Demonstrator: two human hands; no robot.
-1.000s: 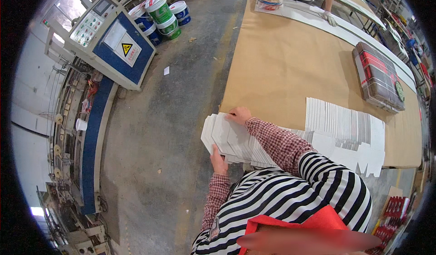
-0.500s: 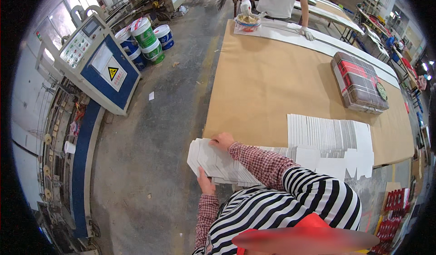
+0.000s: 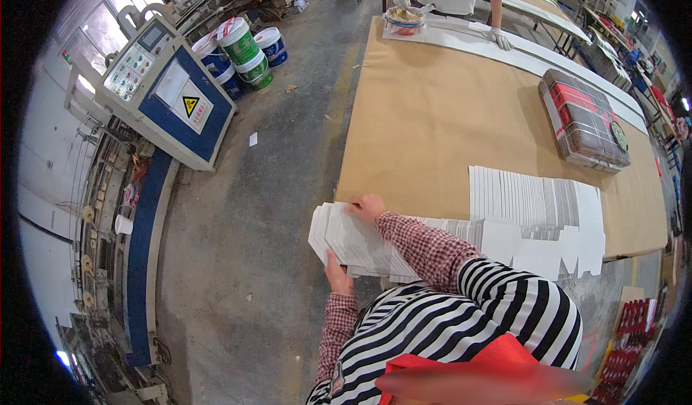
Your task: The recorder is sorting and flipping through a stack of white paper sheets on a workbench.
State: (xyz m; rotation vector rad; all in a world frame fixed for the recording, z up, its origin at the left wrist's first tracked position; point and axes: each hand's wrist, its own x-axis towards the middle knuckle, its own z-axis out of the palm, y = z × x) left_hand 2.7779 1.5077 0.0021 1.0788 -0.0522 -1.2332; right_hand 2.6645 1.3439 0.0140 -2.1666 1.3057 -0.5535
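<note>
Fanned white card blanks (image 3: 353,233) with angled ends lie overlapping along the table's near left corner, their left ends sticking out past its edge. My left hand (image 3: 339,274) grips their near side, thumb on top and the other fingers hidden underneath. At the far side my right hand (image 3: 367,207) has its fingers curled down on the blanks' edge; the fingertips are partly hidden. Farther right on the same table lies another spread of white card blanks (image 3: 519,199), with notched pieces (image 3: 577,246) at its near side. My right forearm crosses over the row between them.
Brown sheeting covers the table (image 3: 432,117). A plaid-wrapped box (image 3: 582,117) sits at its right. Across it, a person with white gloves (image 3: 499,39) stands by a tub (image 3: 405,21). Left are a control cabinet (image 3: 173,95) and stacked buckets (image 3: 241,48).
The whole view has shifted a little, so things sit farther right and higher. Both hands stay at the card blanks, whose left ends now show a wider step between the layers.
</note>
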